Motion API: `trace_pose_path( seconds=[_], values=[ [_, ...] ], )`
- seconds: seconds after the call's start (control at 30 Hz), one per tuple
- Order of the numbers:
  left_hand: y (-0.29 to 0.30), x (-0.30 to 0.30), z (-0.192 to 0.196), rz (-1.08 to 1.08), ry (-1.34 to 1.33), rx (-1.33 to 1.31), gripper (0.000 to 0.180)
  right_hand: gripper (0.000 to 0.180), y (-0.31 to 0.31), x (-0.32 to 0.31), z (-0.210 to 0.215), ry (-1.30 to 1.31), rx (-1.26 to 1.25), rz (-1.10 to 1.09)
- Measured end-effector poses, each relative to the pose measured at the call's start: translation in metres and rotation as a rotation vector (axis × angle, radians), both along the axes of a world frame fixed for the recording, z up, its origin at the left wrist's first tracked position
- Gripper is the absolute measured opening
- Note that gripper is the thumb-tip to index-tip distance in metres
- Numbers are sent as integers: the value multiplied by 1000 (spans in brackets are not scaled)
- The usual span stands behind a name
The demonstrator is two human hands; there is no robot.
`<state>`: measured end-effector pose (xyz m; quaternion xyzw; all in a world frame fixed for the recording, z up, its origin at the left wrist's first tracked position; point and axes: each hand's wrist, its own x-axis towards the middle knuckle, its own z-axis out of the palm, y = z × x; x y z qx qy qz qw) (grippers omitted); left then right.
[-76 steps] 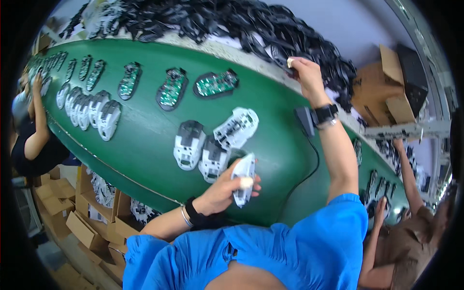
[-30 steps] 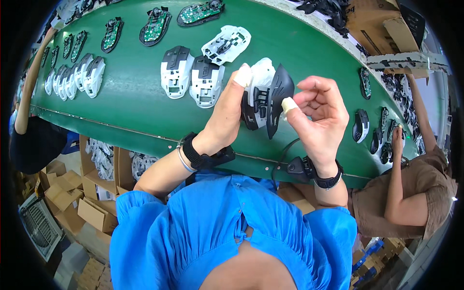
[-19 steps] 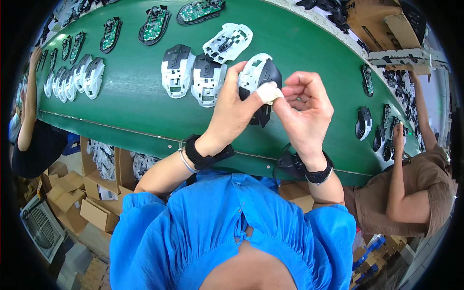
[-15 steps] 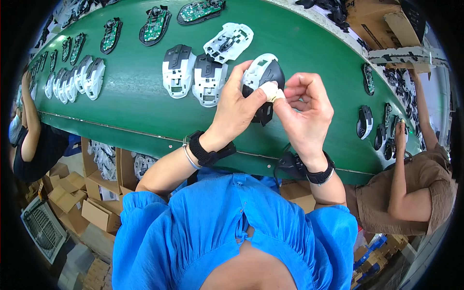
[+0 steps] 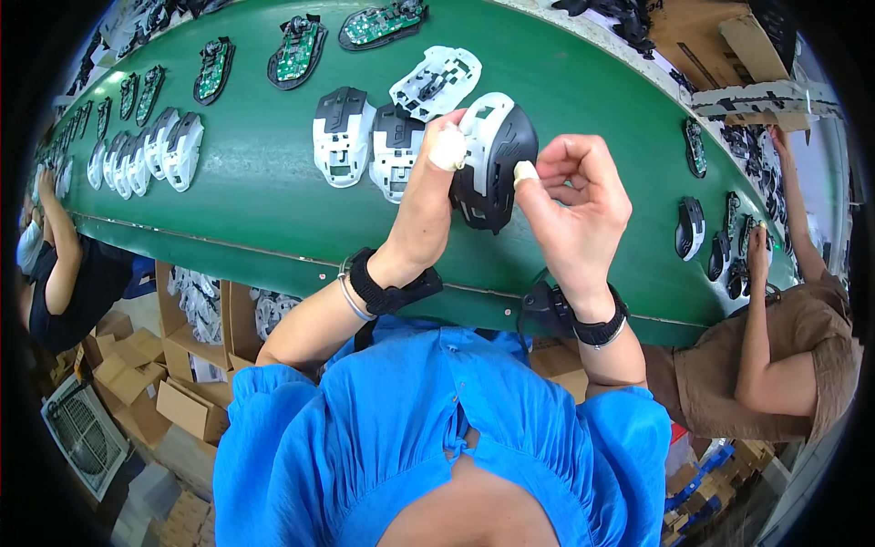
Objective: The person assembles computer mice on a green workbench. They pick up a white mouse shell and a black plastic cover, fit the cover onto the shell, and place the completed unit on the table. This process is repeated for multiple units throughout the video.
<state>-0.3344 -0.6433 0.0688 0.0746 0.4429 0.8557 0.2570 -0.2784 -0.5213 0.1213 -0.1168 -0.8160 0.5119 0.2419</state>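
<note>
My left hand (image 5: 424,201) holds a black-and-white computer mouse shell (image 5: 509,169) by its left side, tilted above the table. White wrapping covers the left thumb. My right hand (image 5: 579,191) is at the shell's right side, its fingers curled and its covered thumb tip against the dark side panel. Whether a small part sits between those fingers is hidden. Just left of the held shell lie two grey-and-white top shells, one (image 5: 344,137) fully visible and another (image 5: 394,150) partly behind my left hand. A white inner frame (image 5: 437,82) rests against the second one.
Green table (image 5: 264,201) spans the view. Circuit-board bases (image 5: 297,53) line its far side; several white shells (image 5: 180,150) stand in a row at left. A co-worker (image 5: 770,337) handles mouse parts at right, another person (image 5: 59,264) sits at left. Cardboard boxes (image 5: 191,406) lie below.
The mouse shell has turned, showing more of its dark side. My left thumb has shifted from the shell's front to its left edge. The right hand stays nearly in place.
</note>
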Motion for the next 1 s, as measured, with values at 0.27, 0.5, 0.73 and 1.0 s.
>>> trace_pose_path(
  seconds=[0.27, 0.5, 0.73, 1.0],
  values=[
    [0, -8, -13, -16, 95, -107, 49, 24, -5, 4, -5, -99, -46, 68],
    [-21, -17, -2, -228, 391, -130, 69, 70, 22, 1, 24, -222, -392, 314],
    [-31, -7, 3, -204, 318, -385, 74, 62, 30, -8, 12, -395, -753, 489],
    [-19, -29, 7, -322, 430, -354, 78, 49, 54, -10, 2, -365, -978, 355]
  ],
)
